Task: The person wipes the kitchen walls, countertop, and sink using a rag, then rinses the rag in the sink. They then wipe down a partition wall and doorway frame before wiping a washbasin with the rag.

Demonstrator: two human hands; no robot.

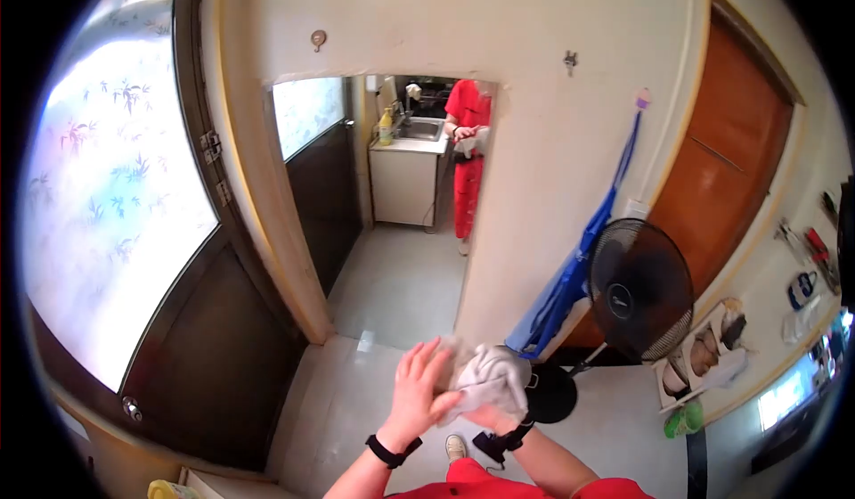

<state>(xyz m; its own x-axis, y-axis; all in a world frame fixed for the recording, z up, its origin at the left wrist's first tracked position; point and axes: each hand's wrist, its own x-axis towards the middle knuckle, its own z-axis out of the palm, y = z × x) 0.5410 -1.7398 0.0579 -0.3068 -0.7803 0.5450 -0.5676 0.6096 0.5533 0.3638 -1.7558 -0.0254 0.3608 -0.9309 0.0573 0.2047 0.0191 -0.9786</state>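
Note:
A crumpled pale grey-white cloth (490,380) is bunched up in front of me at the lower middle. My right hand (495,419) is under and behind it, gripping it, with most of its fingers hidden by the folds. My left hand (415,394) lies against the cloth's left side, its fingers stretched out and the thumb apart, touching the fabric. Each wrist wears a black band. A wall mirror (401,187) ahead reflects a person in red clothes with the whitish cloth at the hands.
At left stands a dark door (214,356) with a frosted pane. A black fan (639,290) and a hanging blue umbrella-like item (570,285) are at right, near a brown door (726,151). A wall rack (704,356) holds shoes. A yellow-capped container (169,490) sits at lower left.

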